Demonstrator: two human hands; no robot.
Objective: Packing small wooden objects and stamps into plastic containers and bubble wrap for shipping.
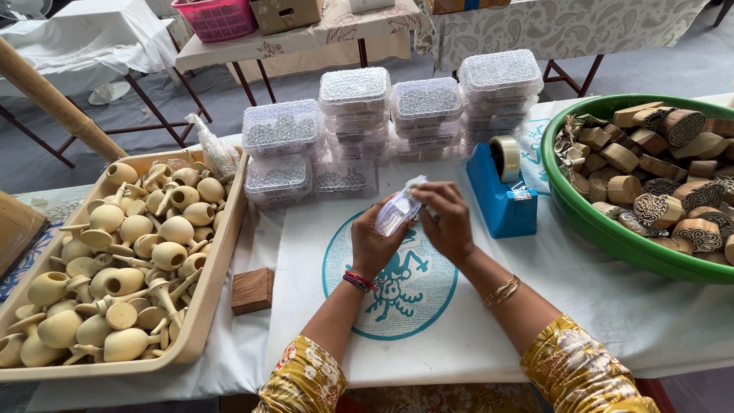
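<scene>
My left hand (372, 246) and my right hand (447, 222) meet over the middle of the table and together hold a small clear plastic box (397, 213), tilted on edge. The left hand grips its lower side, the right hand's fingers press on its upper right end. Below the hands lies a white cloth (459, 306) printed with a round teal figure (391, 283). Stacks of clear lidded boxes (359, 115) filled with small silvery pieces stand just behind. A blue tape dispenser (498, 195) stands right of my right hand.
A beige tray (206, 298) of pale wooden spindle-like pieces fills the left. A green basin (612, 229) of carved wooden blocks sits at right. A small wooden block (252, 291) lies beside the tray. Tables with a pink basket (216, 17) and a cardboard box stand behind.
</scene>
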